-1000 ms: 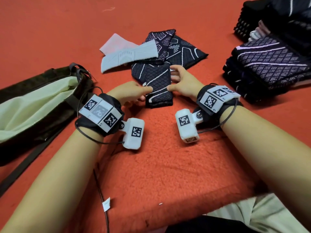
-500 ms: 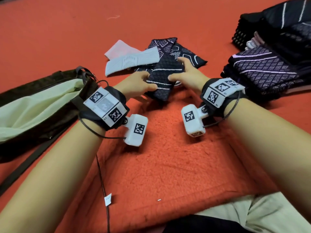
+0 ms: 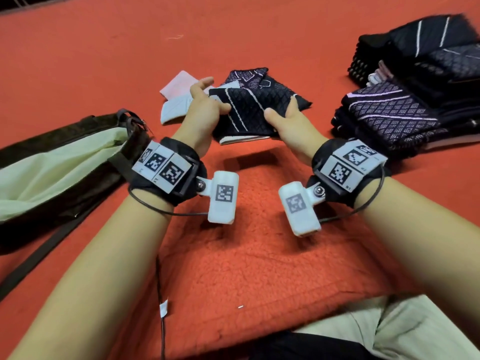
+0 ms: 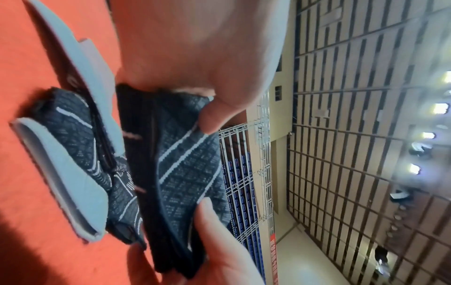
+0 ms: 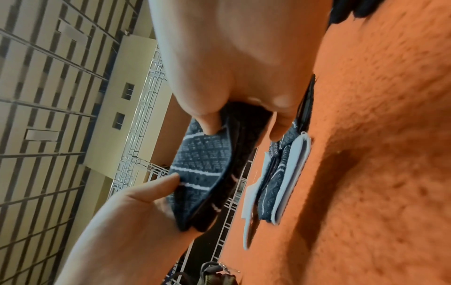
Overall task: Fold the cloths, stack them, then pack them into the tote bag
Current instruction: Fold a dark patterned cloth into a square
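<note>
Two stacks of folded dark cloths (image 3: 405, 110) already sit at the right on the red floor (image 3: 104, 61), while the tote bag (image 3: 52, 167) lies open at the left with no cloth visible inside, so packing seems still to come. A few cloths (image 3: 181, 100) lie loose ahead. Both hands, left hand (image 3: 205, 110) and right hand (image 3: 291, 120), pinch a folded striped cloth (image 3: 249, 110) off the floor, its long axis running roughly toward the person.
</note>
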`<state>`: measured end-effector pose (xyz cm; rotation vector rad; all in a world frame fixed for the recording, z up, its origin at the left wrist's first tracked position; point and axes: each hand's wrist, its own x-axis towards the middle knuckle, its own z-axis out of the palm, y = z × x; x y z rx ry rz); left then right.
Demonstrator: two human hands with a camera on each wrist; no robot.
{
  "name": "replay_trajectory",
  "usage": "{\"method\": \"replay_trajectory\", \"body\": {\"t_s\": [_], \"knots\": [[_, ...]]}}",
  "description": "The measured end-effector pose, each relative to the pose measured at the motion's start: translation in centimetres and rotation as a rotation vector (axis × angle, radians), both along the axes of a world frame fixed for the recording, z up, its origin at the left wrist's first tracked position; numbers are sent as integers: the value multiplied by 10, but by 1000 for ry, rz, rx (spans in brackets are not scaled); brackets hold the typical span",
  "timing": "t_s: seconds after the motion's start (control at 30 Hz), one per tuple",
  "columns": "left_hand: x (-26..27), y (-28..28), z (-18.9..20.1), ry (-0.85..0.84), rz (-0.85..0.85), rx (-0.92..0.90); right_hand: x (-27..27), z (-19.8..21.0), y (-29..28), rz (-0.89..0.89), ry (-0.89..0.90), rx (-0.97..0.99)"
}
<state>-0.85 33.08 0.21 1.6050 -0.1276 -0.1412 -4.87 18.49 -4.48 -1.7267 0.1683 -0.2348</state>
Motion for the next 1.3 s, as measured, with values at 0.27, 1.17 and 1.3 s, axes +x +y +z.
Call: {"method": "replay_trajectory", "body": {"t_s": [0.27, 1.17, 1.3], "knots": [[4, 5, -45, 245, -228, 409, -23, -21, -24, 21, 129, -271], [-20, -92, 22, -315, -282, 86, -92, 58, -69, -197, -149, -249], [-21, -129, 22, -181, -233, 4, -111, 65, -97, -333, -127, -352]]}}
